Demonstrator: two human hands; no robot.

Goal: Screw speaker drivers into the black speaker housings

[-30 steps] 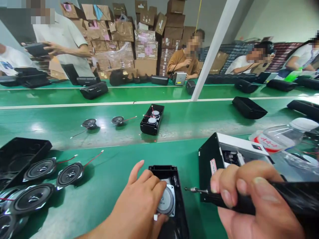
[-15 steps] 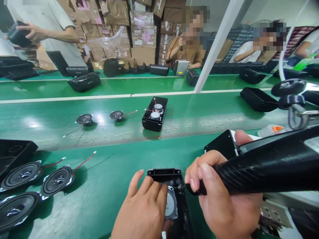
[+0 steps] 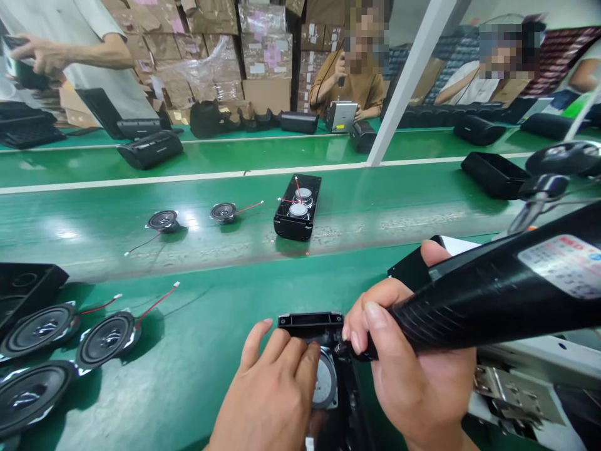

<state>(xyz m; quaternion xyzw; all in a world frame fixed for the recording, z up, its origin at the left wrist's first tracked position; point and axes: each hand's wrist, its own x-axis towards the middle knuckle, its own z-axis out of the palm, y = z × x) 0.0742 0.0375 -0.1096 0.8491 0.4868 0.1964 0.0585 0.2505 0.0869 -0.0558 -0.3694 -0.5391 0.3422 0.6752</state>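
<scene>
My right hand (image 3: 413,369) is wrapped round a black electric screwdriver (image 3: 488,282), which lies slanted across the right side. Its tip reaches down to the right inner edge of a black speaker housing (image 3: 312,319) in front of me. Inside this housing sits a round silver-backed speaker driver (image 3: 325,379), partly covered by my fingers. My left hand (image 3: 272,388) rests on the housing's left side, fingers bent over and into it. Those fingertips are hidden, so any small part in them does not show. A white connector (image 3: 309,443) shows near the bottom edge.
Several loose speaker drivers (image 3: 107,338) with wires lie at left, beside a black housing (image 3: 28,291). Across the green belt (image 3: 94,250) are two drivers and another housing (image 3: 298,210) holding drivers. A white post (image 3: 413,81) rises beyond. Co-workers (image 3: 350,81) are at the far side.
The screwdriver has swung so that a white label on its body shows more. Its tip stays at the housing's right edge. My left hand has barely moved; the view has shifted slightly.
</scene>
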